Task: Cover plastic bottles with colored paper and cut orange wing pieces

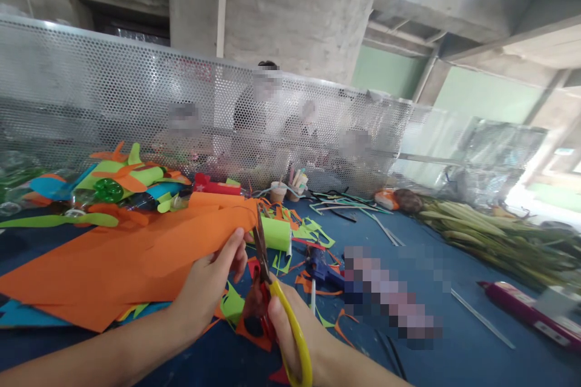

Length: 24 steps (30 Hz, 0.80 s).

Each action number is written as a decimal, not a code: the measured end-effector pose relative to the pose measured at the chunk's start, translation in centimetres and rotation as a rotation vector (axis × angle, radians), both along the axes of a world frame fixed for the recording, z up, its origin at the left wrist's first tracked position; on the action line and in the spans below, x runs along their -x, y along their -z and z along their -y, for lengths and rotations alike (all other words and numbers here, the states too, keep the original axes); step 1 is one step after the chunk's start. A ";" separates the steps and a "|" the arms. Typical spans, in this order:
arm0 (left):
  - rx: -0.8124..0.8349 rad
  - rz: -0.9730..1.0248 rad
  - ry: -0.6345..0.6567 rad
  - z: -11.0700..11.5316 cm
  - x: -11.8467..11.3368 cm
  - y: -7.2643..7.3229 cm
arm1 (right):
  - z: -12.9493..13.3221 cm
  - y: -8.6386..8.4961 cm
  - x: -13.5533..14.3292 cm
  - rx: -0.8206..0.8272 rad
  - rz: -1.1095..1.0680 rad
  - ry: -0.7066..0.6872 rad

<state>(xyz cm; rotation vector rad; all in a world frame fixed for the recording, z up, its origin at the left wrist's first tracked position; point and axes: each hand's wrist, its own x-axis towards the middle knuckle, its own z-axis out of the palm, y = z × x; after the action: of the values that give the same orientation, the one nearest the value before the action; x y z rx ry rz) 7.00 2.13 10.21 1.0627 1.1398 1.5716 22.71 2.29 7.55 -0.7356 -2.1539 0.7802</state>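
My left hand [227,260] pinches the right part of a large orange sheet [136,254], with thumb on top and fingers curled under it. In my right hand [295,314] are scissors [295,329] with yellow handles, pointing up and away. Their dark blades meet the sheet's right end, near a curved line on it. Just behind the blades lies a lime green roll [276,234]. Below my left hand, green and orange scraps [232,304] lie on the blue table.
A blue glue gun [324,272] lies right of the scissors. Coloured propeller shapes and bottles [109,189] crowd the left. Husks [476,227] and a purple bottle [531,311] are right. People sit behind a perforated metal screen [113,91].
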 end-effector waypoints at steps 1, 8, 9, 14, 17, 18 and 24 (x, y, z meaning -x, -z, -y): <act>0.011 0.002 0.001 0.1 -0.1 0.0 | 0.0 -0.1 0.0 -0.011 0.002 0.014; 0.085 0.069 0.021 0.8 -1.0 -0.2 | 0.1 0.2 0.1 -0.006 -0.041 0.040; 0.078 0.070 0.027 0.8 -1.0 -0.2 | 0.1 0.3 0.1 0.000 -0.049 0.039; 0.070 0.062 0.051 1.2 -1.2 -0.1 | 0.3 -0.1 0.5 0.022 -0.096 0.020; 0.074 0.049 0.052 1.3 -1.3 0.2 | 0.4 -0.2 0.6 0.046 -0.140 0.002; 0.072 0.047 0.054 1.3 -1.4 0.2 | 0.4 0.0 0.6 0.052 -0.152 -0.007; 0.031 0.029 0.042 1.6 -1.5 0.3 | 0.1 1.1 0.5 0.056 -0.170 -0.019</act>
<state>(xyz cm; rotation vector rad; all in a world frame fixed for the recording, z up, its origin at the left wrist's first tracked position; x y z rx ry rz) 8.50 0.52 9.93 1.0343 1.1122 1.5276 22.25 2.23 6.45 -0.6535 -1.9963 0.8845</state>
